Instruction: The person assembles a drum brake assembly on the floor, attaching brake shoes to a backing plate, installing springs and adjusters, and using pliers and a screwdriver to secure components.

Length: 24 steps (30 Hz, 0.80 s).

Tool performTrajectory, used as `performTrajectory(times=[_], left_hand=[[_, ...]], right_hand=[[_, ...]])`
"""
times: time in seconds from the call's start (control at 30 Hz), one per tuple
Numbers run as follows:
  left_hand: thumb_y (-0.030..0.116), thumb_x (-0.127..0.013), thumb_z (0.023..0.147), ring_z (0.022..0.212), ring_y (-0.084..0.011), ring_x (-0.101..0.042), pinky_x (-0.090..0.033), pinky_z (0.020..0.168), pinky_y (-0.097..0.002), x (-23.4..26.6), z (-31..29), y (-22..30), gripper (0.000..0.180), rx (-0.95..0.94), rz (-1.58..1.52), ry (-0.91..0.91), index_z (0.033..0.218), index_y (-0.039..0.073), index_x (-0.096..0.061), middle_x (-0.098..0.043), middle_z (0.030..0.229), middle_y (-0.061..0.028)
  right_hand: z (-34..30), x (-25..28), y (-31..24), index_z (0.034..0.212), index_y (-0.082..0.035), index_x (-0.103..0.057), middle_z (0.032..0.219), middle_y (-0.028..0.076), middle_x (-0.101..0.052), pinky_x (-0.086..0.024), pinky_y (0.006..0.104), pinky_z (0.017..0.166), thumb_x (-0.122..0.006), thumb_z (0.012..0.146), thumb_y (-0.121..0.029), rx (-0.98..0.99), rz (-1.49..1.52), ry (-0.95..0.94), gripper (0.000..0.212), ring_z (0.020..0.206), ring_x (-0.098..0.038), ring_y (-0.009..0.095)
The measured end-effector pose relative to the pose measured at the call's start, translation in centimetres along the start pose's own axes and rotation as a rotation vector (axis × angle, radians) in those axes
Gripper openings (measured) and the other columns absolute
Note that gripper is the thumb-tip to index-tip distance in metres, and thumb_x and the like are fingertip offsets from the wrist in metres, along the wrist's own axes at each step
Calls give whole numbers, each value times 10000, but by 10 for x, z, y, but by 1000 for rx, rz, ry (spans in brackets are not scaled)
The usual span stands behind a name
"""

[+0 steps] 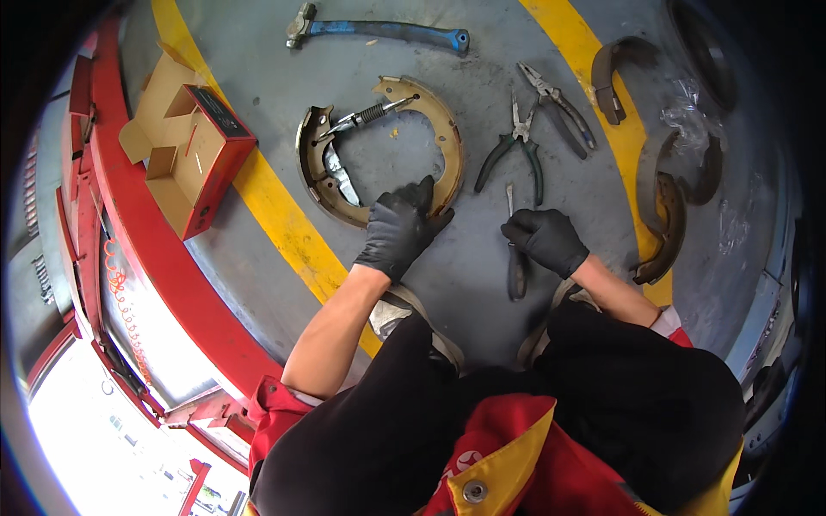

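Two tan brake shoes (447, 129) lie on the grey floor as a ring, joined at the top by a spring and adjuster (366, 114). My left hand (397, 225), in a black glove, rests on the lower edge of that ring, fingers bent over the shoe ends. My right hand (544, 238), also gloved, is closed around the top of a dark-handled screwdriver (515, 258) whose tip points away from me. My knees are at the bottom of the view.
Two pairs of pliers (516, 142) (559, 107) lie right of the ring, a blue-handled hammer (387, 32) beyond it. Worn dark brake shoes (667, 228) (615, 73) sit at right. An open red cardboard box (194, 155) rests at left by a red lift rail (142, 232).
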<state>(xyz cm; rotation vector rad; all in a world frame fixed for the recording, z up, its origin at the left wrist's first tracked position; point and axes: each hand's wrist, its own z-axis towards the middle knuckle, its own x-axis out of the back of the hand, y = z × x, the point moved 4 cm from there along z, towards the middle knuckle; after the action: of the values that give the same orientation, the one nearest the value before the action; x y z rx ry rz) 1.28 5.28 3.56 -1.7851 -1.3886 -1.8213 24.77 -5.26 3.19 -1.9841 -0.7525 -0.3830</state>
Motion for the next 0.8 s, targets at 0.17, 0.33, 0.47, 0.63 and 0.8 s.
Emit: performTrajectory(times=[0.17, 0.33, 0.47, 0.63, 0.8], left_hand=[[359, -775, 861, 825, -370, -689, -551, 740, -460, 5, -9, -9, 602, -71, -26, 6, 1309, -9, -616, -689, 947, -183], [399, -762, 866, 791, -345, -650, -517, 719, -465, 15, -16, 1, 616, -146, 193, 63, 1299, -14, -615, -661, 877, -180], [399, -761, 866, 788, -353, -636, -498, 704, -469, 13, -18, -5, 535, -130, 124, 57, 1206, 4, -636, -640, 824, -189], [386, -765, 862, 787, -349, -638, -499, 706, -472, 6, -19, -13, 494, -101, 91, -29, 1156, 17, -619, -642, 823, -187], [314, -783, 850, 804, -341, -638, -504, 714, -469, 18, -25, -12, 548, -139, 144, 15, 1286, 29, -613, -647, 834, -147]], right_hand=[[-4, 13, 15, 850, -87, -720, 815, 132, -727, -554, 437, 732, -656, 902, -392, -10, -259, 20, 316, 762, -705, 349], [-1, 15, 32, 830, -72, -708, 791, 175, -709, -551, 475, 741, -684, 857, -423, -50, -298, 134, 353, 761, -696, 382], [-2, 15, 38, 838, -78, -720, 790, 174, -708, -549, 488, 737, -695, 857, -431, -55, -329, 153, 354, 763, -695, 383], [-1, 16, 32, 841, -83, -725, 776, 161, -709, -548, 485, 728, -689, 867, -441, -69, -322, 127, 361, 756, -697, 372], [-9, 17, 22, 840, -81, -724, 765, 157, -709, -548, 485, 723, -682, 866, -449, -99, -383, 69, 372, 745, -699, 363]])
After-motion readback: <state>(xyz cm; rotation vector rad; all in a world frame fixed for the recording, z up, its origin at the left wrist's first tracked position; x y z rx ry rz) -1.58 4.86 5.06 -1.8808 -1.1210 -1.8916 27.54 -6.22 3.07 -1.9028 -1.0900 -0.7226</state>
